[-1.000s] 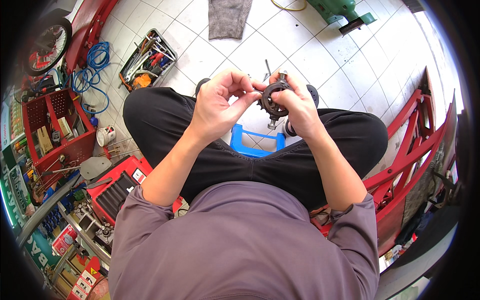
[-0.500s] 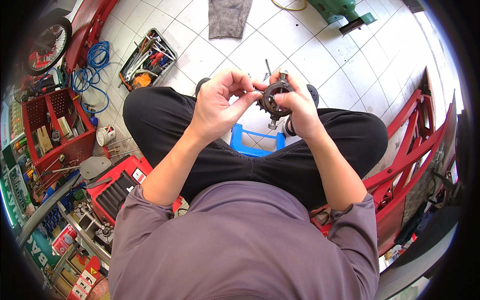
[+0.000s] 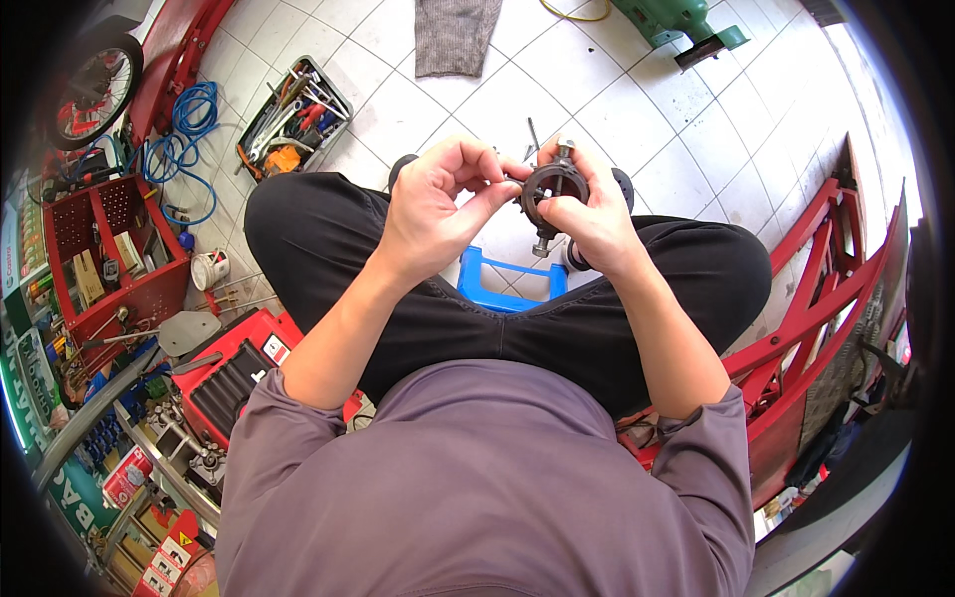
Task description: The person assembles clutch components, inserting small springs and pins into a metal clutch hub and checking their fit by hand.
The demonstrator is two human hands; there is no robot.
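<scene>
My right hand [image 3: 597,214] is closed round a dark metal ring-shaped part [image 3: 528,204] with bolts standing out at its top and bottom. Its thumb lies across the lower part of the ring's opening, and the other fingers are behind it. At the ring's left side, my left hand [image 3: 443,204] pinches with thumb and index finger. What sits in that pinch is too small to make out. Below both hands a blue frame-like stand [image 3: 512,298] is between my crossed legs.
A black tray of hand tools [image 3: 333,95] lies on the tiled floor ahead left, near a coiled blue hose [image 3: 194,114]. Left stand a red metal cart [image 3: 149,269] and a red case [image 3: 224,398]. A grey cloth [image 3: 453,45] and a green machine [image 3: 667,18] lie ahead; a red frame [image 3: 796,308] flanks my right.
My right thumb has slid down and left, from the middle of the ring's opening to its lower part. The ring has turned slightly; my left hand stays put.
</scene>
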